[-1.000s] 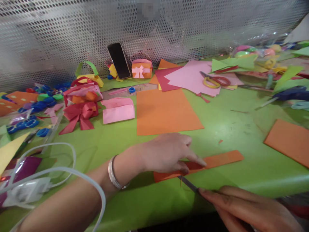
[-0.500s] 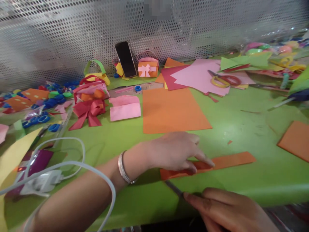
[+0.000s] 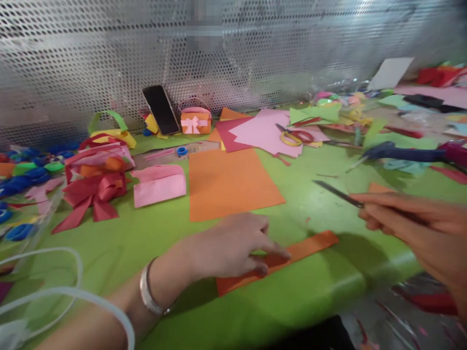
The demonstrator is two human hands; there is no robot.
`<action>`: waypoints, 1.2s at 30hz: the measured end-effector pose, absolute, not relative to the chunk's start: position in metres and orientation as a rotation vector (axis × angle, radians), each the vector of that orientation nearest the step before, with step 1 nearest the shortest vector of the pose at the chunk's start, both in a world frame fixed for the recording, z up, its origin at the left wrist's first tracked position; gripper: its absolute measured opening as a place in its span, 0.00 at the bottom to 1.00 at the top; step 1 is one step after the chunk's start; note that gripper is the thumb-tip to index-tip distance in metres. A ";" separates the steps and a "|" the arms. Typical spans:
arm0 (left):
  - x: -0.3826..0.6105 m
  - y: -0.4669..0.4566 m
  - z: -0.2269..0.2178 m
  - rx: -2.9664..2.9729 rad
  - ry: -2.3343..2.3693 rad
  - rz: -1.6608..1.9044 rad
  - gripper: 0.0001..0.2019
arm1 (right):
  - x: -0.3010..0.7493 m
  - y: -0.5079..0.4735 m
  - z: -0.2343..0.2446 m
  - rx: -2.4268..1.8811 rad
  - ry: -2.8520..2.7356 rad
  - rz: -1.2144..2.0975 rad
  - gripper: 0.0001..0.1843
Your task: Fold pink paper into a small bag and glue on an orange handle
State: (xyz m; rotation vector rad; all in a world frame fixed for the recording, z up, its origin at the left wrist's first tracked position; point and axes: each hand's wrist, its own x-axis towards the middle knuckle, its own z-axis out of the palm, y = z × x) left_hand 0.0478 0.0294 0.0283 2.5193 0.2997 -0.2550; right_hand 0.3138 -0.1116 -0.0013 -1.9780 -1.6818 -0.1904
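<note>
My left hand (image 3: 233, 245) lies on a long orange paper strip (image 3: 310, 245) near the front edge of the green table (image 3: 321, 199), fingers pressed down on its left half. My right hand (image 3: 412, 223) is lifted to the right of the strip, fingers closed round a thin dark blade-like tool (image 3: 337, 193) that points left and up. A silver bangle (image 3: 148, 291) sits on my left wrist. The strip's left end is partly hidden under my fingers.
An orange sheet (image 3: 229, 182) lies behind the strip, a folded pink paper (image 3: 158, 184) and a red bow (image 3: 93, 194) to its left. A phone (image 3: 160, 109) leans on the mesh wall. Scissors (image 3: 295, 136) rest on pink sheets; white cable (image 3: 54, 287) loops at left.
My right hand has risen from the strip's near edge and swung to the right with the tool. My left hand stays on the strip. The view has shifted right.
</note>
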 end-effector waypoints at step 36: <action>0.023 0.023 0.038 2.613 1.236 -0.300 0.09 | 0.226 0.004 -0.025 -0.990 -2.494 -0.197 0.15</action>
